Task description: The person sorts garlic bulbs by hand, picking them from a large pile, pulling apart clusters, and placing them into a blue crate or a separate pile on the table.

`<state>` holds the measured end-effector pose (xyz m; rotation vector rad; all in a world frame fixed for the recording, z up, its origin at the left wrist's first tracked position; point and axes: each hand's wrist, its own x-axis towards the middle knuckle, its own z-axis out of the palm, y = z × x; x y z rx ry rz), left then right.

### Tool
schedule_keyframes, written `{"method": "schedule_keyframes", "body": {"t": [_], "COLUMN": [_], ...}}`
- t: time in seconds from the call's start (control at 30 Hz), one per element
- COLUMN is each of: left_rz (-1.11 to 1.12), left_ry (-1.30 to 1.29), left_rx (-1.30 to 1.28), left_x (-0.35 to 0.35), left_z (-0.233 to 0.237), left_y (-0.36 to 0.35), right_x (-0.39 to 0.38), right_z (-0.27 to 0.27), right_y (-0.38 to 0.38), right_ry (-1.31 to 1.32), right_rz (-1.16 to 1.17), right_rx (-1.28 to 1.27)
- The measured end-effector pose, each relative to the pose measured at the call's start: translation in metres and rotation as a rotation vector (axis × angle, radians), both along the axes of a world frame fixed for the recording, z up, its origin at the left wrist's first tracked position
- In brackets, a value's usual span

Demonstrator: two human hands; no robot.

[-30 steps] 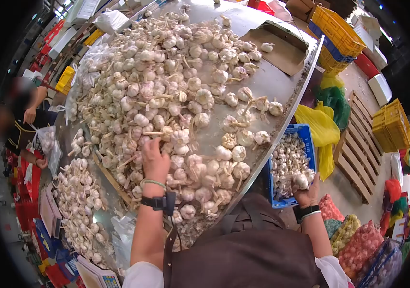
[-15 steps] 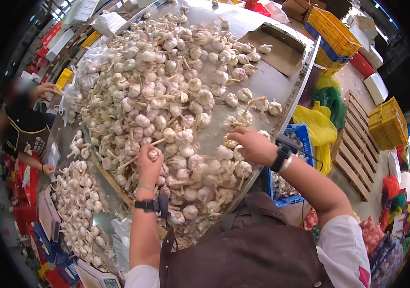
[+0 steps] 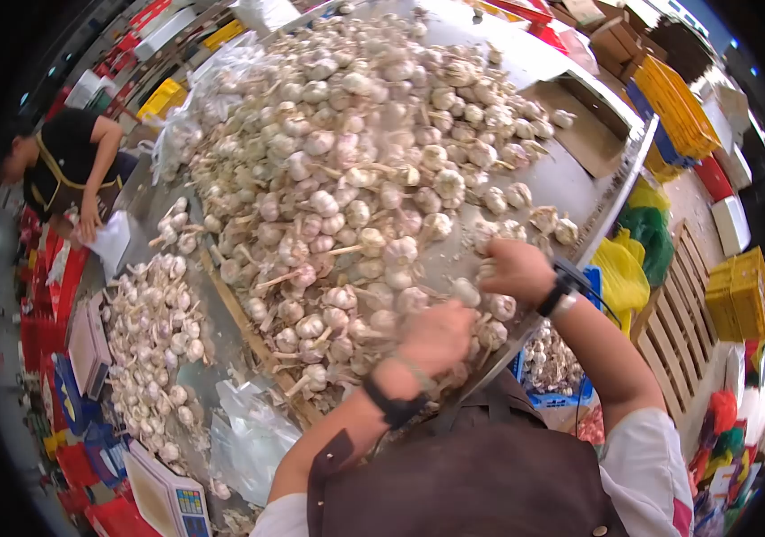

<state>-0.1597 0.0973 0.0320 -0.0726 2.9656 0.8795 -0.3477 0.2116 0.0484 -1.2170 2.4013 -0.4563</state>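
A large heap of garlic bulbs (image 3: 329,192), many with dry stems, covers the metal table (image 3: 570,192). My left hand (image 3: 436,340) is at the heap's near edge, just left of my right hand. Motion blurs its fingers, so whether it holds a bulb cannot be made out. My right hand (image 3: 518,271) is by the table's right side, its fingers curled down around a garlic bulb (image 3: 487,268) that is partly hidden. Loose bulbs lie close by both hands.
A wooden strip (image 3: 243,318) divides the heap from a smaller garlic pile (image 3: 154,349). Scales (image 3: 154,497) and a plastic bag (image 3: 252,430) are at left. Another person (image 3: 78,170) handles a white bag (image 3: 109,240). A blue crate (image 3: 552,358) stands at right below the table.
My left hand has moved right, toward my right hand, from where it gripped a garlic bulb. The view has shifted. The other person's arm has come down to the white bag.
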Motion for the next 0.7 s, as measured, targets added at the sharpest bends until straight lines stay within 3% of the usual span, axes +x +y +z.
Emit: {"method": "schedule_keyframes", "body": {"t": [0.03,0.07,0.1,0.17,0.23,0.27,0.33,0.43,0.5,0.63,0.7], "left_rz": [-0.045,-0.039,0.011,-0.011,0.01,0.03,0.004,-0.07,-0.126,-0.011,0.053], "left_ry": [-0.05,-0.107,-0.237,-0.375,-0.403,-0.424,-0.483,-0.587,-0.629,-0.344,-0.228], "left_rx": [-0.141,-0.192,-0.238,-0.188,-0.172,-0.16,-0.142,-0.109,-0.098,0.036,0.135], "left_x": [-0.01,-0.021,-0.031,-0.045,-0.055,-0.059,-0.066,-0.065,-0.053,-0.028,-0.018], "left_z": [0.002,-0.026,-0.018,-0.025,-0.025,-0.025,-0.031,-0.009,0.0,-0.047,-0.043], "left_y": [0.014,0.031,0.044,0.049,0.048,0.046,0.035,0.016,0.006,-0.006,-0.009], "right_x": [0.001,-0.001,-0.003,-0.001,0.02,0.032,0.052,0.059,0.074,0.102,0.112], "right_z": [0.02,0.03,0.037,0.046,0.052,0.055,0.057,0.021,0.008,-0.001,0.005], "right_y": [0.009,0.02,0.034,0.077,0.111,0.124,0.144,0.187,0.199,0.201,0.197], "right_ry": [-0.109,-0.344,-0.582,-0.927,-1.293,-1.299,-1.322,-1.397,-1.432,-1.423,-1.405], "right_rz": [-0.15,-0.243,-0.342,-0.449,-0.412,-0.411,-0.748,-0.566,-0.61,-0.616,-0.6], "right_rx": [-0.066,-0.234,-0.396,-0.72,-1.105,-1.103,-1.262,-1.222,-1.178,-1.169,-1.164]}}
